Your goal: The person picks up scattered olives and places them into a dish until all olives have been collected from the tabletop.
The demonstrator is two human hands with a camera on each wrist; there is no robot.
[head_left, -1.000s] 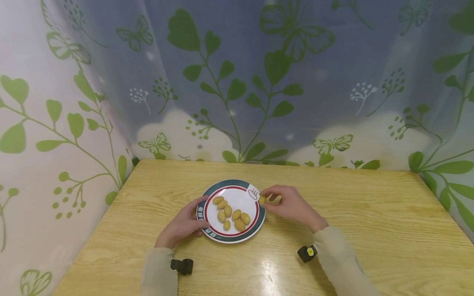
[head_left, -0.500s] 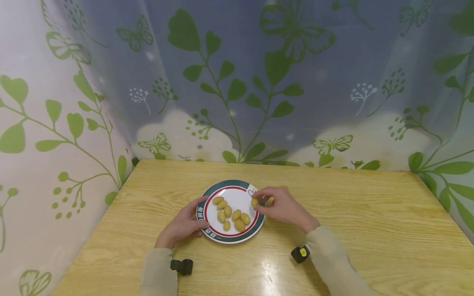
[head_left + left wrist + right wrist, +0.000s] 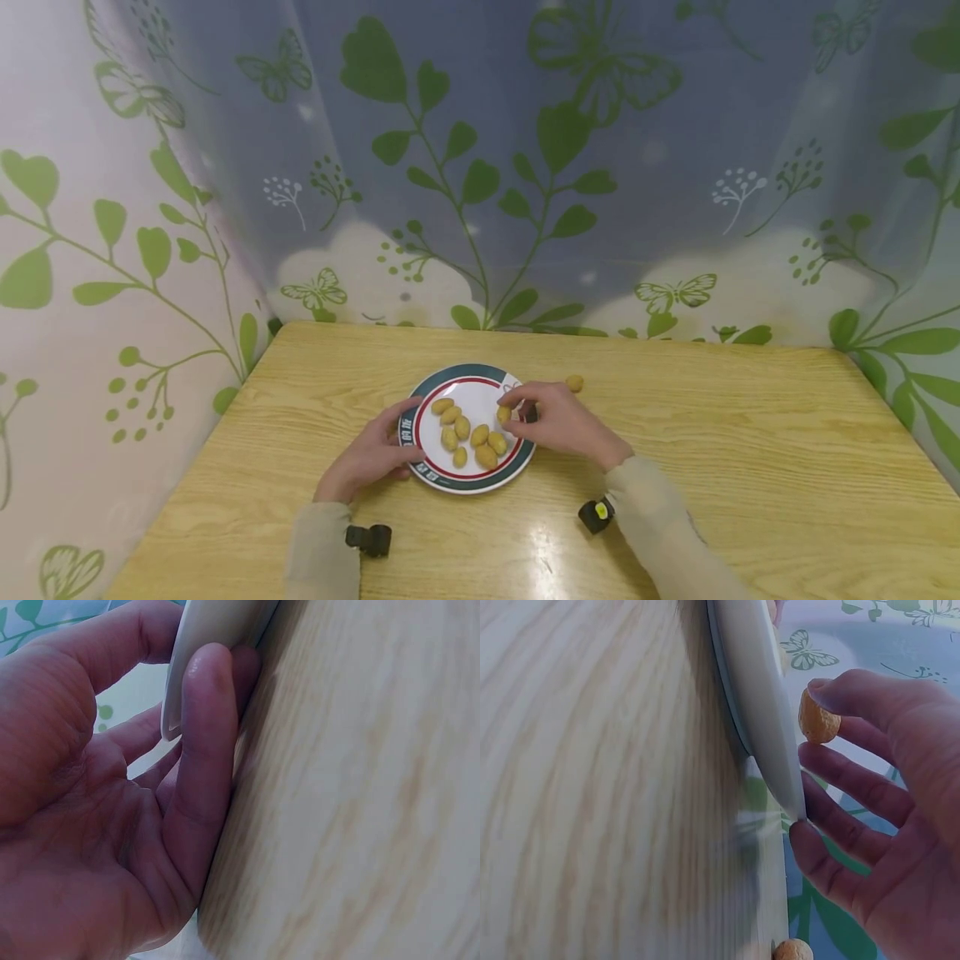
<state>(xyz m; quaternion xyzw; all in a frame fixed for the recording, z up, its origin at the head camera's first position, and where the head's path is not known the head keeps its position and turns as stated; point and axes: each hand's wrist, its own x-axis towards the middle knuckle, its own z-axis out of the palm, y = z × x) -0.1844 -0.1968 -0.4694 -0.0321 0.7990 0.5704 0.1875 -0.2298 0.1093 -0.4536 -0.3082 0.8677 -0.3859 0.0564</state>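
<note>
My left hand [image 3: 375, 450] grips the left rim of a round plate [image 3: 517, 457], thumb on top and fingers low at the edge. The plate has a white middle, a red ring and a dark green border. Several small yellow-brown oval pieces [image 3: 486, 457] with rough, dimpled skin lie on it. Over the plate's right side my right hand [image 3: 570, 423] pinches one more oval piece [image 3: 819, 720] between thumb and fingertips. In the right wrist view its lower fingers are right at the plate's rim.
Another oval piece [image 3: 574, 383] lies on the wooden table [image 3: 735, 433], just behind the right hand. A curtain [image 3: 480, 150] with green leaves and butterflies hangs at the table's back edge. Each wrist bears a black camera [image 3: 369, 540].
My right hand has moved left from the plate's edge to over its white middle, carrying the pinched oval piece. This uncovers the piece on the table. The left hand stays put.
</note>
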